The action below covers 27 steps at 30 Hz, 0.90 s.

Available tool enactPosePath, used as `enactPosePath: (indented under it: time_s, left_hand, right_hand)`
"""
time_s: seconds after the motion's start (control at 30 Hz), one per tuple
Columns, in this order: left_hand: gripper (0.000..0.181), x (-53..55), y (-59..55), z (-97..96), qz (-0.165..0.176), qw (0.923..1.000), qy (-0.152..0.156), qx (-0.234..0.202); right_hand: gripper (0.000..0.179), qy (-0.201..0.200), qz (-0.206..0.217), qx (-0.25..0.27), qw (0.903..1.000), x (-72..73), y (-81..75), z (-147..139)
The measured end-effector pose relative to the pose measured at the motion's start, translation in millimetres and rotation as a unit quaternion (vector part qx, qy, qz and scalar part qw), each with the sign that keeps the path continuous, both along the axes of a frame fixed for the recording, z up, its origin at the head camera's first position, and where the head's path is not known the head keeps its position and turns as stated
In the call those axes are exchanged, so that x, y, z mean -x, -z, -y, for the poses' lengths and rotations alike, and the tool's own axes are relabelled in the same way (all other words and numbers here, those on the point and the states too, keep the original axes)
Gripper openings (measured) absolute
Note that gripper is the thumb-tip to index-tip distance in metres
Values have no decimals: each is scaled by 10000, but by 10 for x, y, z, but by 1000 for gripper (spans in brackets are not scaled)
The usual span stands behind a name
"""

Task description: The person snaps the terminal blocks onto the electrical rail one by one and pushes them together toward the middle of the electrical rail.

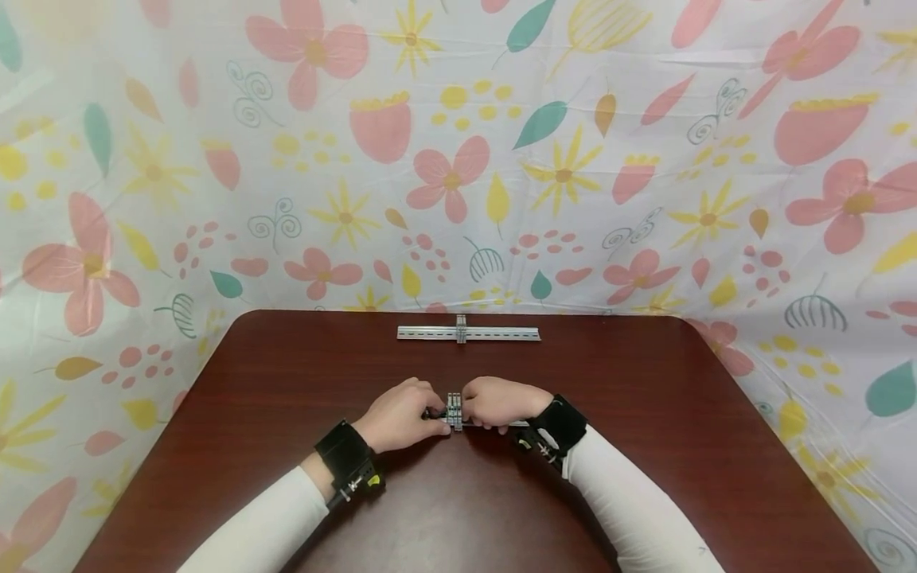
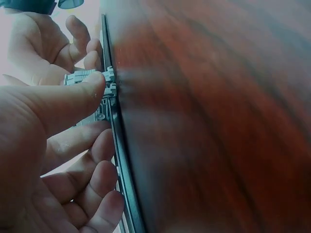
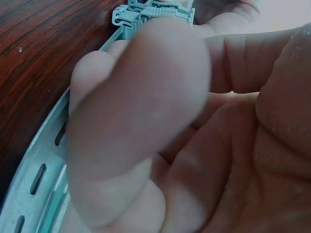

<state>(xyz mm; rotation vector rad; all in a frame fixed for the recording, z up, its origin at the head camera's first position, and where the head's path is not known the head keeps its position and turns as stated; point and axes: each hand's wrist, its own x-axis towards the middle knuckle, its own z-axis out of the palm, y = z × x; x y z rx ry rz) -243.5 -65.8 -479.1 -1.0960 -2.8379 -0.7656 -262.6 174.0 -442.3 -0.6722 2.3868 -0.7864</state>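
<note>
Grey terminal blocks [image 1: 454, 411] stand side by side across a slotted metal DIN rail [image 1: 519, 423] in the middle of the table. With thumb and index finger my left hand [image 1: 407, 415] pinches a block from the left; its other fingers curl along the rail in the left wrist view. Just right of the blocks, my right hand [image 1: 504, 400] grips the rail with curled fingers. In the right wrist view its thumb [image 3: 146, 92] fills the foreground and partly hides the blocks [image 3: 153, 14]. Most of the rail lies behind the hands in the head view.
Farther back on the brown table [image 1: 322, 358], a second DIN rail [image 1: 501, 333] carries a small group of blocks [image 1: 462, 328] near its middle. A flower-patterned cloth [image 1: 458, 239] hangs behind the table and along its sides.
</note>
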Motion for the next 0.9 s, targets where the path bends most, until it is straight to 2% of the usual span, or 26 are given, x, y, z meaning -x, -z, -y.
enactPosePath:
  time_s: [0.33,0.67,0.73,0.9]
  left_hand:
    - [12,3,-7,-32,-126,9999,8,24]
    - [14,-11,-40,-30,32,10000,35,40]
    - [17,-10,-51,-11,56,10000,48,28]
    - [23,-7,-78,102,112,9999,-19,8]
  right_hand:
    - [27,-19,9,-25,10000,-2,-14,45]
    - [25,-188,-41,-22,9998,6,-4,-11]
    - [24,-266,-131,-63,9995,18,-5,-36]
    - [22,-507,-798,-276,9951,38,-17,-95]
